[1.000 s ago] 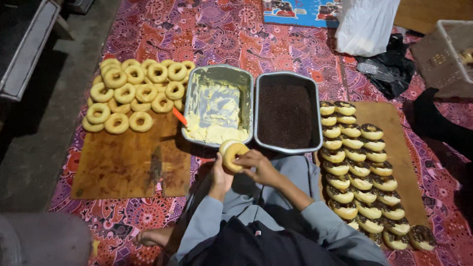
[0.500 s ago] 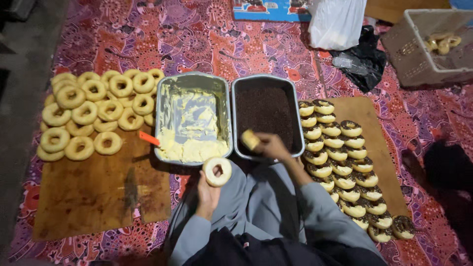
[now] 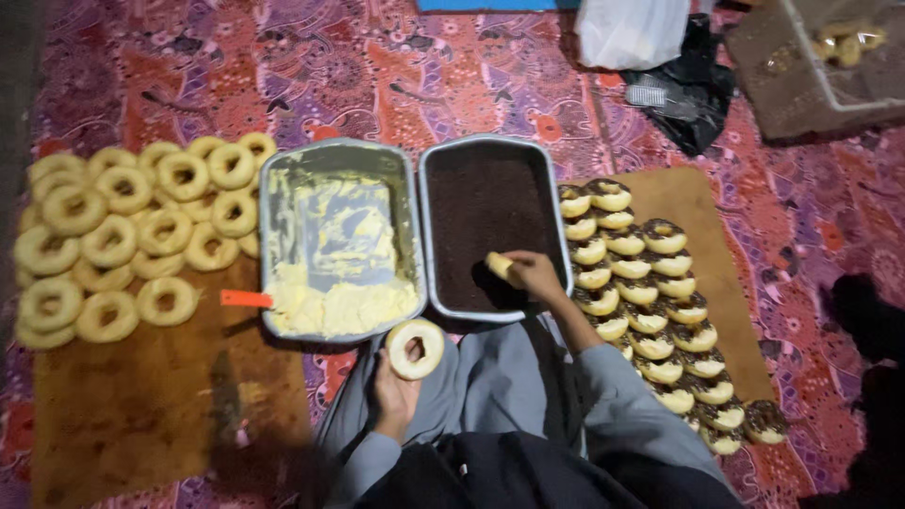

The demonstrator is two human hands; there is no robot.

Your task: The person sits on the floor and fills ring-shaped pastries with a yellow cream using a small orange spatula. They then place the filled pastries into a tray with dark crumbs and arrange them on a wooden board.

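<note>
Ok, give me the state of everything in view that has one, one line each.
Left hand: holding a plain doughnut upright.
Right hand: pressing a doughnut half into the sprinkles tray.
Cream tray: partly scraped, cream heaped at near end.
Plain doughnuts: uncoated, piled.
Finished doughnuts: topped, in rows.

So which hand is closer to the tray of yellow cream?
The left hand, holding a ring doughnut just below the cream tray and its near edge. The right hand is over the dark sprinkle tray beside it, pressing a doughnut piece in.
</note>
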